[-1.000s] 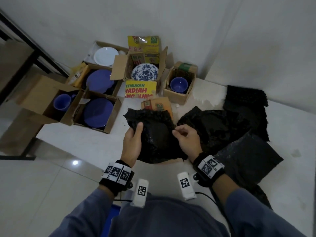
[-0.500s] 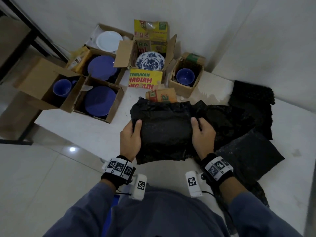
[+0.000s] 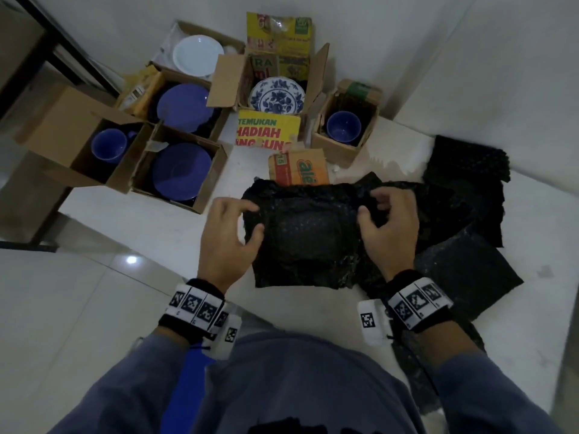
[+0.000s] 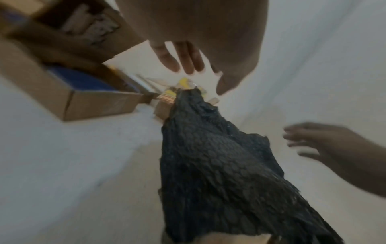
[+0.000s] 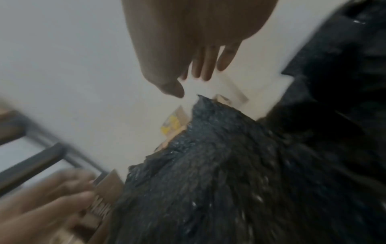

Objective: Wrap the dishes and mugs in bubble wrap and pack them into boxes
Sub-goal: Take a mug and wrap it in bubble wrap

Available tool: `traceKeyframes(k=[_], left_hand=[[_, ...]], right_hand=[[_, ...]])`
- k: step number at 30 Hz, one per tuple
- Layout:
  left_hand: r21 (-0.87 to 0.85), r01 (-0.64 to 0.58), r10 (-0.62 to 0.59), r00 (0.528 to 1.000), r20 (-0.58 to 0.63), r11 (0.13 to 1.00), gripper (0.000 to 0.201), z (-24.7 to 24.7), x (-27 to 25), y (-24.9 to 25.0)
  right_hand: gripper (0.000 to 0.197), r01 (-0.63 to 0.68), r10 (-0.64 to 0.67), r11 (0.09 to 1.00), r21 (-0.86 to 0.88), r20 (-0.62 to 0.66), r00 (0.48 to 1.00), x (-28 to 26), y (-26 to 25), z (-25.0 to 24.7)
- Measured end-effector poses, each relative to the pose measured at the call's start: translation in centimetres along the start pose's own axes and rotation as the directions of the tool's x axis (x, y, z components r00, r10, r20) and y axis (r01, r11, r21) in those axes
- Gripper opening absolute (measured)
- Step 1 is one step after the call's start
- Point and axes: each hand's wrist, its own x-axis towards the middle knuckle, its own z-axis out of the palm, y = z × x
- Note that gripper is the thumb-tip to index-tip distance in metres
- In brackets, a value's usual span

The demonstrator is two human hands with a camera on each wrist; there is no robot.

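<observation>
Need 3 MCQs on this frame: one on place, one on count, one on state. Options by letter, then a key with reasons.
1. Where is the floral plate?
A. On the bare floor
B. In the box with the yellow flap
C. Under the black bubble wrap

2. How many blue mugs show in boxes?
A. One
B. Two
C. Four

3. What state is the white plate in?
A. Bare, in an open box
B. Wrapped in black wrap
C. Broken in pieces

Key: 1 B, the plate lies inside the box whose yellow printed flap folds toward the camera. 2 B, there is one mug in the far left box and one in the small right box. 3 A, its whole white face shows uncovered between raised flaps.
</observation>
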Motion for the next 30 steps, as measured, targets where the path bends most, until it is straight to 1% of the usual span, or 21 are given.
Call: traceKeyframes(k=[1, 2, 3, 4, 5, 6, 7, 8, 10, 12, 14, 16, 17, 20, 22, 23, 25, 27, 30], left_hand=[[0.043, -0.129, 0.123, 0.985, 0.122, 0.991, 0.034, -0.3, 0.5, 0.4], [0.072, -0.227, 0.204, 0.949, 0.240, 0.971, 0.036, -0.2, 0.8, 0.8], [0.112, -0.293, 0.241, 0.909, 0.340, 0.949, 0.041, 0.2, 1.3, 1.1], [0.165, -0.334, 0.238, 0.873, 0.427, 0.928, 0.049, 0.8, 1.4, 1.2], [0.225, -0.358, 0.209, 0.842, 0.498, 0.906, 0.059, 1.4, 1.5, 1.2], [0.277, -0.372, 0.169, 0.816, 0.552, 0.886, 0.068, 1.9, 1.4, 1.0], [0.319, -0.378, 0.134, 0.800, 0.584, 0.869, 0.076, 2.3, 1.2, 0.7], [0.349, -0.381, 0.111, 0.796, 0.595, 0.856, 0.081, 2.5, 1.0, 0.4], [0.400, -0.394, 0.106, 0.809, 0.578, 0.828, 0.087, 2.7, 0.7, 0.0], [0.468, -0.435, 0.129, 0.823, 0.554, 0.769, 0.088, 3.0, 0.5, 0.1], [0.520, -0.474, 0.145, 0.822, 0.551, 0.711, 0.089, 3.4, 0.5, 0.5], [0.543, -0.491, 0.138, 0.814, 0.563, 0.681, 0.088, 3.6, 0.8, 0.8], [0.553, -0.489, 0.113, 0.809, 0.577, 0.674, 0.087, 3.6, 1.0, 1.1], [0.592, -0.465, -0.032, 0.769, 0.639, 0.659, 0.073, 4.1, 1.6, 2.1], [0.606, -0.412, -0.120, 0.753, 0.647, 0.681, 0.063, 4.7, 1.8, 2.7], [0.612, -0.384, -0.153, 0.750, 0.643, 0.691, 0.061, 5.0, 1.9, 2.9], [0.621, -0.360, -0.185, 0.746, 0.640, 0.696, 0.060, 5.5, 1.9, 3.2], [0.625, -0.354, -0.194, 0.745, 0.638, 0.696, 0.055, 6.0, 2.0, 3.3], [0.630, -0.349, -0.198, 0.749, 0.633, 0.693, 0.048, 6.2, 2.3, 3.4]], right_hand=[[0.028, 0.102, -0.099, 0.995, -0.017, 0.127, 0.987, 0.1, -0.7, -0.1], [0.032, 0.183, -0.160, 0.982, -0.052, 0.296, 0.942, 0.1, -1.3, 0.0], [0.040, 0.263, -0.182, 0.957, -0.123, 0.453, 0.873, 0.0, -1.9, 0.5], [0.052, 0.352, -0.174, 0.912, -0.210, 0.578, 0.797, -0.4, -2.1, 1.0], [0.064, 0.424, -0.143, 0.859, -0.286, 0.661, 0.737, -0.8, -2.1, 1.6], [0.073, 0.465, -0.098, 0.815, -0.345, 0.709, 0.698, -1.3, -2.0, 2.1], [0.079, 0.484, -0.062, 0.785, -0.386, 0.728, 0.682, -1.6, -1.7, 2.4], [0.083, 0.491, -0.049, 0.765, -0.416, 0.723, 0.689, -1.7, -1.4, 2.6], [0.086, 0.499, -0.052, 0.731, -0.466, 0.691, 0.721, -1.6, -1.0, 2.6], [0.086, 0.531, -0.073, 0.686, -0.498, 0.678, 0.731, -1.4, -0.8, 2.7], [0.086, 0.570, -0.078, 0.640, -0.515, 0.695, 0.715, -1.1, -1.1, 2.8], [0.087, 0.600, -0.062, 0.598, -0.531, 0.716, 0.695, -0.6, -1.8, 2.9], [0.086, 0.614, -0.048, 0.577, -0.539, 0.728, 0.684, -0.5, -2.2, 3.0], [0.072, 0.638, 0.026, 0.521, -0.567, 0.758, 0.652, -0.3, -3.4, 3.7], [0.057, 0.629, 0.085, 0.522, -0.577, 0.768, 0.634, -0.5, -3.7, 4.4], [0.049, 0.619, 0.110, 0.527, -0.583, 0.768, 0.630, -0.6, -3.9, 4.7], [0.035, 0.599, 0.159, 0.522, -0.607, 0.760, 0.630, -0.7, -4.3, 5.5], [0.024, 0.611, 0.188, 0.485, -0.625, 0.757, 0.626, -0.7, -4.8, 6.5], [0.018, 0.645, 0.208, 0.429, -0.632, 0.764, 0.611, -0.9, -5.2, 7.7]])
